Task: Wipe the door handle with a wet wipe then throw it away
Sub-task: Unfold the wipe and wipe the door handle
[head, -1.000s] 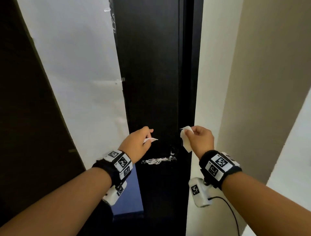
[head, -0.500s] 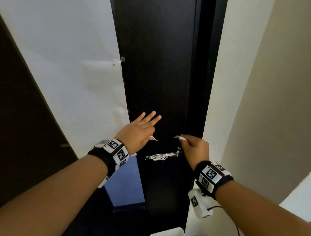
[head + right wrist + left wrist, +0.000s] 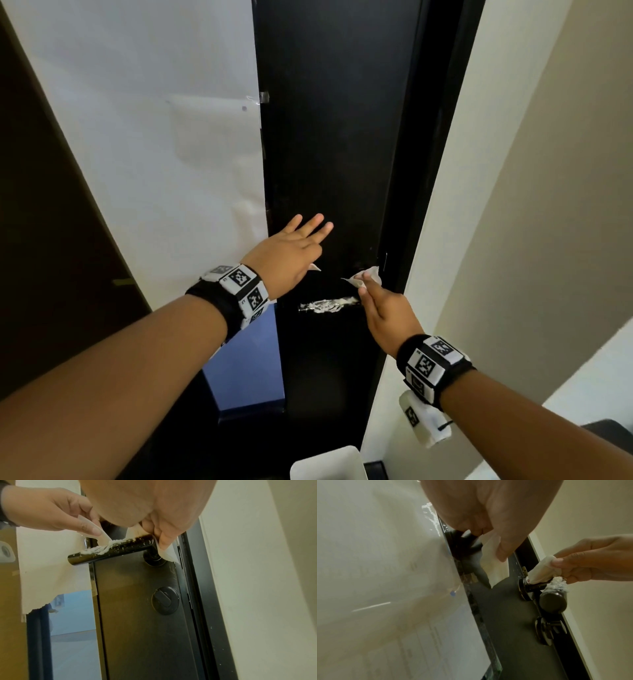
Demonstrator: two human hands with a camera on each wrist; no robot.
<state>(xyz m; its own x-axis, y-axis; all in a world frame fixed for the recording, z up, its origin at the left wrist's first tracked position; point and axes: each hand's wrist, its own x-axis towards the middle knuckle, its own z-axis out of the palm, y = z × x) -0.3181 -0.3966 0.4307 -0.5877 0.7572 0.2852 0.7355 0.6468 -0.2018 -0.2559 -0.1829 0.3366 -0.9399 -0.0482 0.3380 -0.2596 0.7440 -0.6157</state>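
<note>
While white foam lies along the door handle (image 3: 109,549), a wet wipe (image 3: 541,570) is pinched by the R hand (image 3: 387,311) at the handle's base; a white scrap (image 3: 493,561) is pinched under the L hand (image 3: 287,257), fingers spread.

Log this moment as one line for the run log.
left hand pinches wet wipe | right hand presses wipe's other end on foam-smeared door handle | bin below

Both forearms are bare, with no sleeves. Each wrist wears a black band (image 3: 435,368) carrying white square tiles printed with black block-pattern markers. Under the right wrist hangs a small white camera unit (image 3: 424,423), also marker-tagged, with a thin black cable.
</note>
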